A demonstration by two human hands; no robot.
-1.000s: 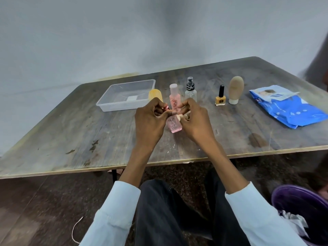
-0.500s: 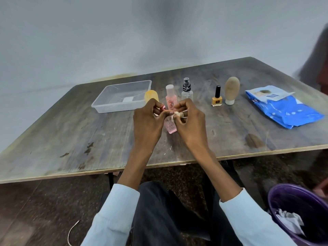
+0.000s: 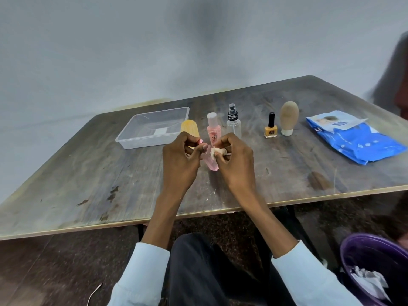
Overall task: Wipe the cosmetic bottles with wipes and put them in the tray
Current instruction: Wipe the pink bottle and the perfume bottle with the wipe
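My left hand grips a small pink bottle above the middle of the table. My right hand pinches a crumpled wipe against the bottle's upper part. Behind my hands stand a yellow tube, a tall pink bottle and a clear spray bottle. Further right are an orange nail polish bottle and a beige tube. The clear plastic tray sits at the back left with no bottle inside.
A blue wipes pack lies at the right side of the wooden table. A purple bin with crumpled wipes stands on the floor at the lower right. My knees are under the table's front edge.
My view has shifted slightly. My right hand has worked the wipe a little over the pink bottle while my left hand keeps hold of it.
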